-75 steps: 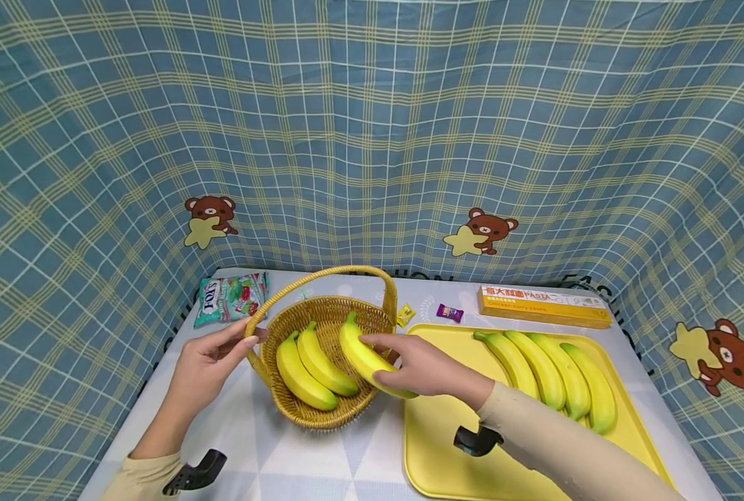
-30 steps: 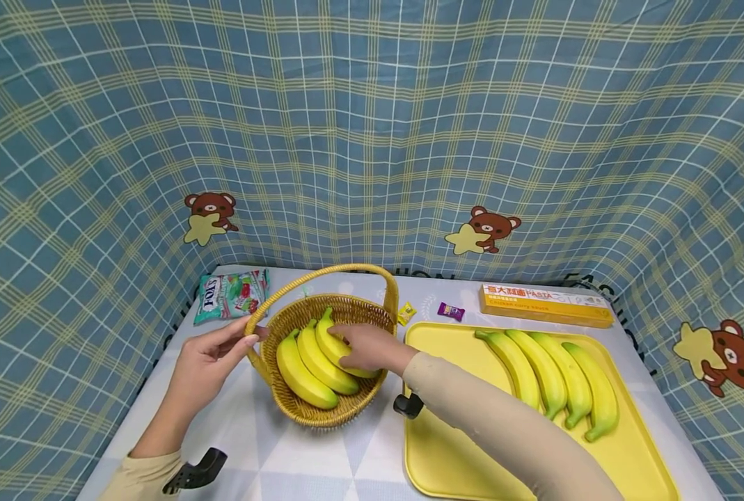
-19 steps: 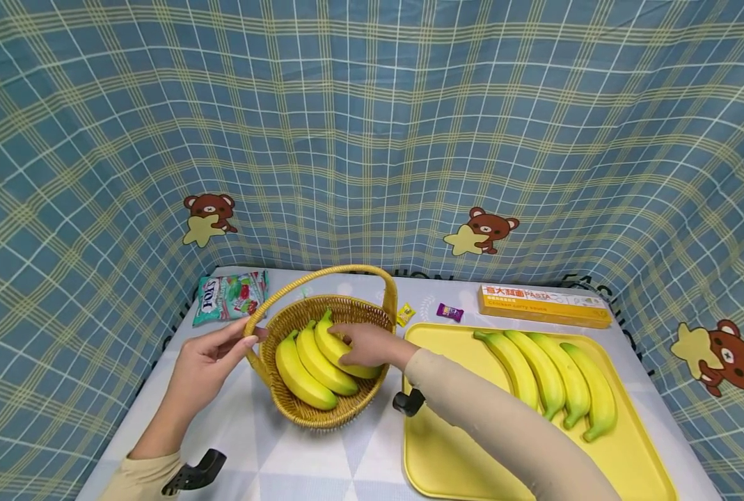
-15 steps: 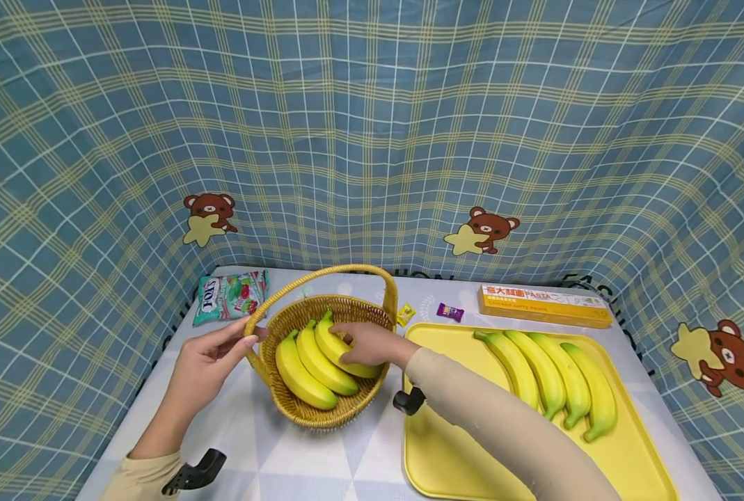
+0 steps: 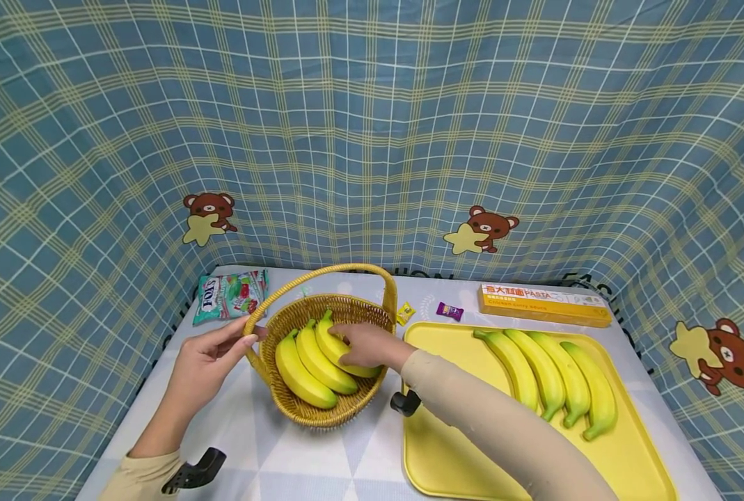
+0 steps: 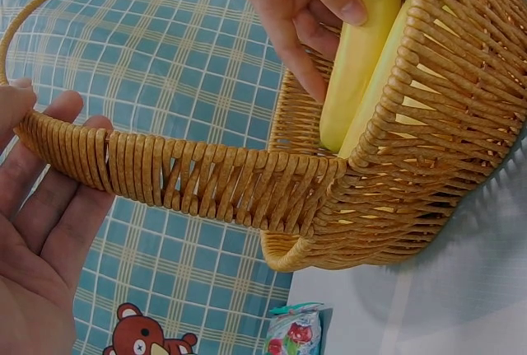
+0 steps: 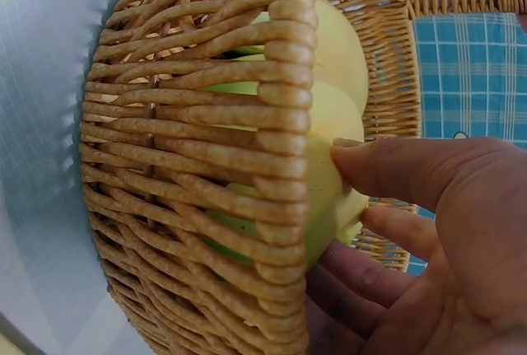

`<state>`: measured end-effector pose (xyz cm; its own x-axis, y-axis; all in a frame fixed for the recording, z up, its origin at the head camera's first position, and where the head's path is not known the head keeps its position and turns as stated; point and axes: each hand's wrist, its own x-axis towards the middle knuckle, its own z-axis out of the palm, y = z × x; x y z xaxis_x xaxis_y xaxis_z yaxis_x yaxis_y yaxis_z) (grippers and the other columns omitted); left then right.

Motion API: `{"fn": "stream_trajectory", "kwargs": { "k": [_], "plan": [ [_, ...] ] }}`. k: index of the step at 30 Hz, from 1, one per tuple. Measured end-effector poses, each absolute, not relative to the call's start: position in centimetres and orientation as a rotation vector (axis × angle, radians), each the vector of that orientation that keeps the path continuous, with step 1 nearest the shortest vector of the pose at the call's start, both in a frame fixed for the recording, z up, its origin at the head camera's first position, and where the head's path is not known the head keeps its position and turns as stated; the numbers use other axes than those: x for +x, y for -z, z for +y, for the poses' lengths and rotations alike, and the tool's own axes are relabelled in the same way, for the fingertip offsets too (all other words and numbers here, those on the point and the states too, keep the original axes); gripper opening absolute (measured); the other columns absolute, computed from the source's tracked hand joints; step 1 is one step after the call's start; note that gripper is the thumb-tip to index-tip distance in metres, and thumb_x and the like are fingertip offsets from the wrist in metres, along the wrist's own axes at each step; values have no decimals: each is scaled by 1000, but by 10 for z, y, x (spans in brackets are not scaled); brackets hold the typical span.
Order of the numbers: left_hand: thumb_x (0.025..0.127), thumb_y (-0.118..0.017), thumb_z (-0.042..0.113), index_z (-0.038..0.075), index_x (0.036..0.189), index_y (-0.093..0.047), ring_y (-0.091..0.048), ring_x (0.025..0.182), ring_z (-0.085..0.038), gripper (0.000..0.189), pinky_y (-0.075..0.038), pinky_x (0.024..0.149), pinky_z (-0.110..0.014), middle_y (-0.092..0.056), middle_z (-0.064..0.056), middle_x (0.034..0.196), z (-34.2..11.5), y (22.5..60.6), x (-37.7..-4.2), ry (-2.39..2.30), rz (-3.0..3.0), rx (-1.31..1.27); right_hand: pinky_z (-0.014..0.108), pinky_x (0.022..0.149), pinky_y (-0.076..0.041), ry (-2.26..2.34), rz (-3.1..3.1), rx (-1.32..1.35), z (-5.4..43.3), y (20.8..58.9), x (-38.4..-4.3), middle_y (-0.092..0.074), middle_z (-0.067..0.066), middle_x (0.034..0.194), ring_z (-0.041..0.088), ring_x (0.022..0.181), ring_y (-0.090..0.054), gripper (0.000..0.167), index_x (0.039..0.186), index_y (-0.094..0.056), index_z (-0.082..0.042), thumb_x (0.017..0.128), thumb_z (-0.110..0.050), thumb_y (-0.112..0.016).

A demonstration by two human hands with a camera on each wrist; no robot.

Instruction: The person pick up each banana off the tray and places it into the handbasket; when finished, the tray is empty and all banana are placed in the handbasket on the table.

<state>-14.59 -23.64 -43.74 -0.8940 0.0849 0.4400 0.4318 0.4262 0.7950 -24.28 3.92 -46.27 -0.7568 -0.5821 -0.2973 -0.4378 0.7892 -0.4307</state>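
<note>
A: What is held by each hand?
B: The arched handle (image 5: 346, 267) of the wicker basket (image 5: 312, 418) is pinched at the basket's left side by the left hand (image 5: 205, 362). Inside the basket, towards its right rim, a yellow banana (image 5: 326, 334) is gripped between the thumb and fingers of the right hand (image 5: 372, 346).

A: And around them?
B: Two other bananas (image 5: 299, 376) are laid side by side in the basket, left of the gripped one. To the basket's right, four more bananas (image 5: 545, 369) are lined up on a yellow tray (image 5: 447, 445).

A: How is this placing best done?
B: The banana should probably be nested along its neighbour's curve, and the grip loosened only once its weight is borne from below. Whether the basket's floor is touched cannot be told. The handle should be steadied lightly, as the basket could be tipped by a pull.
</note>
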Motion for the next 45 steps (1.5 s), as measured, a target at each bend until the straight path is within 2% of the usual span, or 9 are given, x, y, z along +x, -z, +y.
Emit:
{"fn": "stream_trajectory", "kwargs": {
  "k": [7,12,22,27,33,45],
  "plan": [
    [97,-66,-2,-4,135,-62,-70,98,1,38,-57,81,-16,-75,-19,109,-236,438,-146,1443,-2359,-438,38,112,-43,429,2572,-771,36,463,-241,-56,3,148,24,136,-51,63,154,-47,-22,97,-26,-72],
    [97,-65,-2,-3,136,-63,-70,98,0,38,-57,82,-17,-75,-18,109,-238,439,-146,1455,-2357,-439,38,113,-43,433,2572,-764,36,464,-241,-55,2,149,24,137,-51,63,154,-47,-22,97,-27,-72],
    [98,-66,-1,-1,136,-63,-70,100,0,38,-57,83,-17,-75,-16,110,-237,438,-145,1458,-2358,-440,32,93,-53,744,2424,-720,48,465,-250,-66,7,128,19,118,-61,65,153,-48,-21,94,-21,-74],
    [97,-66,-2,0,135,-64,-70,99,0,38,-57,82,-17,-75,-16,110,-236,438,-145,1461,-2352,-445,33,90,-55,927,2277,-675,55,463,-253,-63,7,132,21,122,-59,65,154,-46,-22,95,-15,-72],
    [97,-66,-2,2,135,-65,-70,100,-1,39,-58,83,-18,-76,-14,109,-236,439,-147,1469,-2339,-458,32,89,-54,914,2294,-716,55,466,-254,-62,9,133,23,123,-58,67,155,-44,-18,95,-11,-71],
    [97,-67,1,1,135,-64,-70,99,0,38,-58,81,-17,-76,-13,109,-236,438,-147,1449,-2356,-428,29,89,-54,769,2356,-724,51,473,-256,-63,7,136,19,123,-59,72,159,-37,-27,97,-16,-71]
  ]
}}
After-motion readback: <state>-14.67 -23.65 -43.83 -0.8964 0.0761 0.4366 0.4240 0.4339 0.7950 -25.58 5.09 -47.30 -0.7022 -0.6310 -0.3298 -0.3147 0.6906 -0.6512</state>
